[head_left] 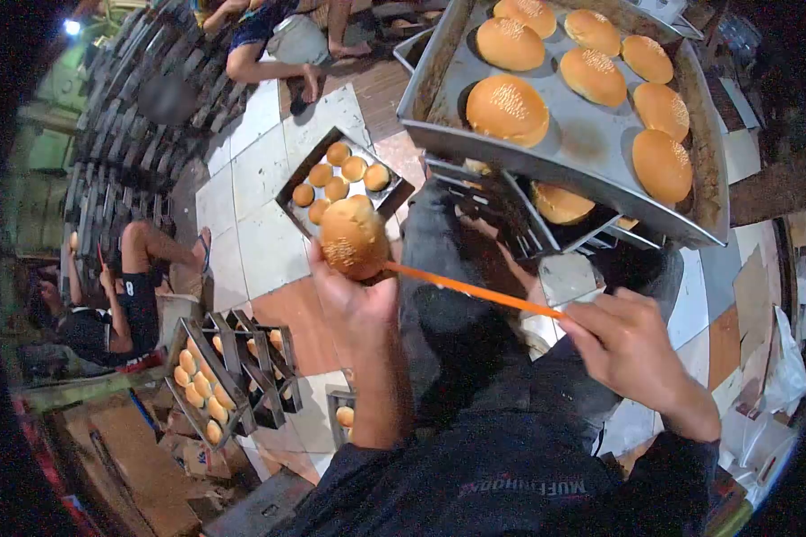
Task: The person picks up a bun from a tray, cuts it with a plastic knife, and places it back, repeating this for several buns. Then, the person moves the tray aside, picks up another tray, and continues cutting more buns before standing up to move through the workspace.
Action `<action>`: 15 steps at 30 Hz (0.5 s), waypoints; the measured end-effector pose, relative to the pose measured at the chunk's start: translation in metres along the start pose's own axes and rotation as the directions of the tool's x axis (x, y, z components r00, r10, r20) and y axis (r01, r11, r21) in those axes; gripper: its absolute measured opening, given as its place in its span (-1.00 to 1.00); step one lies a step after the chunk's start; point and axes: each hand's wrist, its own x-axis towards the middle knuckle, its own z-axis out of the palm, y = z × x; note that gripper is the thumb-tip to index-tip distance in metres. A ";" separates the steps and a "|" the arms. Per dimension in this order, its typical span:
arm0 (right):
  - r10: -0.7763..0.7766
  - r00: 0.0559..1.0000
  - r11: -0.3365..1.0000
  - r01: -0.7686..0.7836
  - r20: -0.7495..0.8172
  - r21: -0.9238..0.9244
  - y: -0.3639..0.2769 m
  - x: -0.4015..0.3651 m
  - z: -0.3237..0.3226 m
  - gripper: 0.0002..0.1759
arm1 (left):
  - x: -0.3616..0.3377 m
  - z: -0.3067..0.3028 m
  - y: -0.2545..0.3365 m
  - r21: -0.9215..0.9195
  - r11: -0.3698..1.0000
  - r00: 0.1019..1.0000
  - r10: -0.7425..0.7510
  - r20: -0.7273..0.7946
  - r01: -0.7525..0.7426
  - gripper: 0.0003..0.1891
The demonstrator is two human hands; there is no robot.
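Note:
A sesame-topped bun (353,237) rests in my left hand (358,300), the fingers and thumb curled around its lower side. My right hand (622,345) is closed around one end of a long, thin orange stick-like tool (475,292). The tool's far end is right at the bun's lower right edge; whether it goes into the bun, I cannot tell. Beyond my left hand, a metal tray (390,208) with several smaller buns lies on the tiled floor. A large metal tray (546,148) of sesame buns (508,110) stands raised at the upper right, above my right hand.
More trays (560,233) are stacked beneath the large one. At the lower left, a tray of buns (201,394) leans by other stacked trays (251,358). One person (121,309) sits at the left, another (260,45) at the top. Dark stacked trays (116,143) line the wall.

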 end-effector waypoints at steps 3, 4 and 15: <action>0.140 0.985 0.986 -0.130 -0.098 0.102 0.021 -0.035 -0.030 -0.90 | -0.008 0.050 0.011 0.190 0.978 0.996 0.072 0.050 -0.080 -0.50; 0.257 0.942 0.960 -0.222 -0.218 0.172 0.026 -0.049 -0.042 -0.89 | -0.012 0.071 0.007 0.335 0.937 0.988 0.050 0.146 -0.097 -0.48; 0.628 0.301 0.776 -0.315 -0.718 0.546 0.088 -0.147 -0.053 -0.72 | 0.065 0.217 -0.197 0.685 -0.201 0.476 -0.846 0.240 -0.701 -0.30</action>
